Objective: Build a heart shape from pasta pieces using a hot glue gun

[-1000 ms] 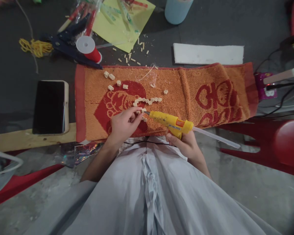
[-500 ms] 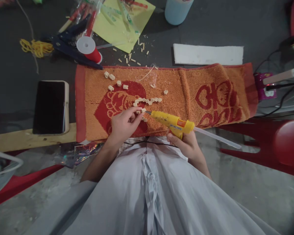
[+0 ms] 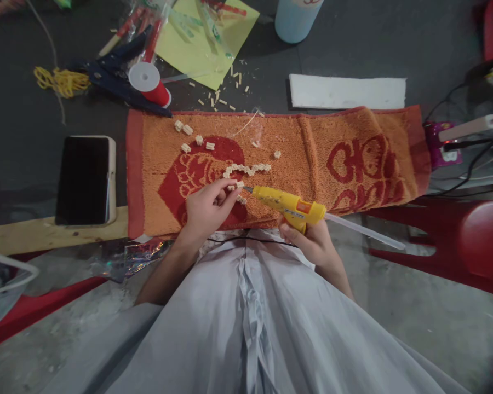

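Note:
Between the thumb and fingertips of my left hand is a small cream bundle of short sticks. My right hand grips the handle of a yellow hot glue gun, whose nozzle points left at the bundle; whether they touch I cannot tell. A clear glue stick sticks out of the gun's back. Just beyond my left fingertips, a wavy chain of joined cream bundles lies on the orange towel. Several loose bundles rest at the towel's upper left.
A phone lies left of the towel. Behind it are a red thread spool, dark blue pliers-like tool, yellow paper and scattered stick pieces. A white strip and a bottle of blue liquid stand farther back.
Both hands, the glue gun and the small bundle hold almost the same position. The whole view has shifted very slightly.

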Available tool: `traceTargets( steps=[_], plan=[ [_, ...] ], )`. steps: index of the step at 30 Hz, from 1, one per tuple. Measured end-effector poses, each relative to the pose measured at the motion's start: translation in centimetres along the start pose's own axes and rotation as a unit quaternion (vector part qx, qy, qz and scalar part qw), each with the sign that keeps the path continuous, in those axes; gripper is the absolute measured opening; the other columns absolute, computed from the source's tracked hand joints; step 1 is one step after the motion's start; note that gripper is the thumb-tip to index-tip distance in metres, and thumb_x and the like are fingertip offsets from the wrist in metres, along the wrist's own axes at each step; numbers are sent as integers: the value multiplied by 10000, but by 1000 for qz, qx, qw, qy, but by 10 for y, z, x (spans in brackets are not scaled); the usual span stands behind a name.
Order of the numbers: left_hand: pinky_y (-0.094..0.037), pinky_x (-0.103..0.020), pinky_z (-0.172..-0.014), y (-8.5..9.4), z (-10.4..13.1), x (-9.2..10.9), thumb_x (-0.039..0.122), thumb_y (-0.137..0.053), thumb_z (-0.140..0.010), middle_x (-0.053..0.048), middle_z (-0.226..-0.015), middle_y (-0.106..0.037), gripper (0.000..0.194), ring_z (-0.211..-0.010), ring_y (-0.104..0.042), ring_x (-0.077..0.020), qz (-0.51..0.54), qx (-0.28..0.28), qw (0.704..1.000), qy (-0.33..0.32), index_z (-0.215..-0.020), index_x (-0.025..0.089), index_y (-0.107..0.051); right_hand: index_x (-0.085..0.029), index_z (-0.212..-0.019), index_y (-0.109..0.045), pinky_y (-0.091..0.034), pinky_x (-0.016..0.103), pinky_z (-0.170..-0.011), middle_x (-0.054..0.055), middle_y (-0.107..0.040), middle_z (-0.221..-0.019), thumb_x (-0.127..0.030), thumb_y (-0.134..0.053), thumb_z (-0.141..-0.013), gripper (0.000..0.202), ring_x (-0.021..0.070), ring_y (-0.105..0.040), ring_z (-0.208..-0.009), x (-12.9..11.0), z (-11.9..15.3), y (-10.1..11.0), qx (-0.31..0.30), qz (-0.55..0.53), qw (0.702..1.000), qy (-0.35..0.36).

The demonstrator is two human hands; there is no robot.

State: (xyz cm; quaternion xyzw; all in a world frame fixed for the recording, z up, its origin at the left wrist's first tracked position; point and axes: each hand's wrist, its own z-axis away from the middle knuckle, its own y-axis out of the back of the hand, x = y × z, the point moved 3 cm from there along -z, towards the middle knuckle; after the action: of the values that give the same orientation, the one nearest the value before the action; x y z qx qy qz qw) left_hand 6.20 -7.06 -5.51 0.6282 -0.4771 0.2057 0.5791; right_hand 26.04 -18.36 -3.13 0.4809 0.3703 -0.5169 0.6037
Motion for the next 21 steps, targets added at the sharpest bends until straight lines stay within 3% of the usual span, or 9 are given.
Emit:
traceTargets(
  steps=[6,10,14,15,18,21],
  plan=[
    [-352,-158,-492,1,0,-2,369,-679,-846,89,-517,-464,194,-462,-400,-40,50,14,998,20,-928,198,-721,-228,-735,-618,-454,307,-535,7,-561,-624,-475,-637,-851,274,155,-520,-570,7,5,8,19,86,996,28],
    [-320,-155,-458,2,-1,2,356,-684,-829,93,-498,-447,184,-440,-368,-34,78,21,996,27,-897,188,-715,-239,-819,-640,-467,312,-576,8,-600,-720,-438,-653,-833,201,162,-545,-618,13,7,30,137,123,981,64],
    [-298,-147,-439,4,1,8,332,-692,-819,94,-493,-434,166,-436,-360,-29,104,23,994,33,-879,178,-715,-230,-1059,-646,-438,298,-602,3,-642,-785,-359,-694,-760,329,159,-536,-642,5,2,64,274,236,930,74],
    [-304,-146,-442,4,1,9,327,-695,-820,93,-496,-433,164,-439,-362,-29,109,20,993,32,-882,178,-715,-212,-1111,-634,-433,299,-612,26,-665,-850,-331,-684,-743,389,162,-542,-663,3,-2,70,271,276,920,71],
    [-328,-149,-454,6,3,12,337,-701,-821,88,-503,-437,173,-449,-376,-35,118,13,992,36,-890,179,-713,-180,-1156,-629,-436,321,-676,56,-684,-871,-275,-679,-666,501,204,-591,-733,3,-16,90,309,419,853,27],
    [-341,-154,-457,7,4,14,340,-705,-813,86,-498,-439,174,-449,-379,-37,125,10,991,44,-882,180,-718,-203,-1185,-614,-423,332,-705,80,-700,-953,-287,-665,-711,484,245,-624,-842,7,-32,103,321,490,810,-28]
  ],
)
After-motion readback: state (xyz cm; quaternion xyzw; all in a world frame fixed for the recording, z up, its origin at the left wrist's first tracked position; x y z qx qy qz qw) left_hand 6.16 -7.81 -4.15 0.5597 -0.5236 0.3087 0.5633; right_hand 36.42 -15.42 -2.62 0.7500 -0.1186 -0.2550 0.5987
